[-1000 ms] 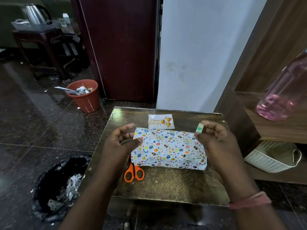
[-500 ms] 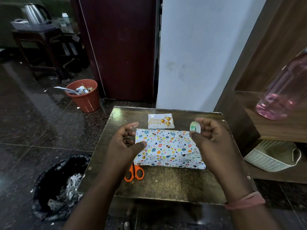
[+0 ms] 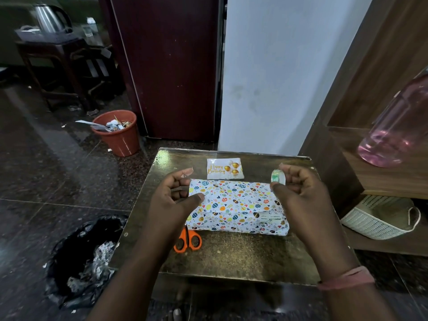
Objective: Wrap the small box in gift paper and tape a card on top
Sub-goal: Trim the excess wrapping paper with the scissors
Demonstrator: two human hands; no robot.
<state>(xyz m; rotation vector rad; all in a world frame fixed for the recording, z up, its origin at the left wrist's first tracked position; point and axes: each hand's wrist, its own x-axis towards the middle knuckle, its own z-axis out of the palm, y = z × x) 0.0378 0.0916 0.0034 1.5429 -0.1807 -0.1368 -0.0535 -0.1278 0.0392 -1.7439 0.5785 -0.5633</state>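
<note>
Head view: a small dark table [image 3: 231,262] with a glossy, speckled top is seen in the lower middle of the frame, and a box wrapped in white gift paper [image 3: 236,206] printed with coloured eggs and hearts lies across its centre. A folded seam of the paper is seen running along the box's upper face, and a small printed label shows near its lower right corner. Just above the box in the frame, a white "Happy Birthday" card [image 3: 225,169] with gold balloons lies flat on the table, apart from both hands.

The left hand [image 3: 172,200] is held at the left end of the box, its fingers loosely curled and its thumb laid against the paper at that end; nothing is gripped by it. The right hand [image 3: 298,195] is raised over the right end of the box, and a small roll of clear tape [image 3: 278,176] is pinched between its thumb and fingertips. A pinkish band is worn on the right wrist.

Orange-handled scissors [image 3: 188,240] lie on the table just below the box's left end, partly hidden by the left forearm. A black-lined bin [image 3: 81,260] is seen at lower left, a terracotta bucket [image 3: 119,140] of scraps at upper left, and a white woven basket [image 3: 379,218] at right.
</note>
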